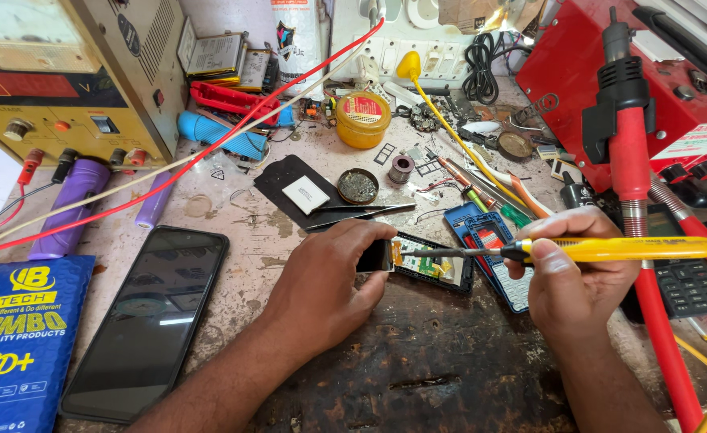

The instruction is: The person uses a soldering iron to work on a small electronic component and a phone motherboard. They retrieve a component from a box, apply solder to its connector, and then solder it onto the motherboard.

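From the head view, the left hand [321, 281] reached in from the near edge of the worktop [418, 377], forearm slanting right, its grip pinched on the left end of a small opened phone board [430, 265] lying near the worktop's middle. The right hand [574, 277] came in from the near right corner, fist clenched around a yellow soldering iron [626, 249], whose tip touched the board. A black smartphone [149, 317] lay flat toward the left edge.

smartphone [149, 317] left of circuit board [430, 265]; tweezers [357, 212] behind board; solder tin [361, 119] further back.
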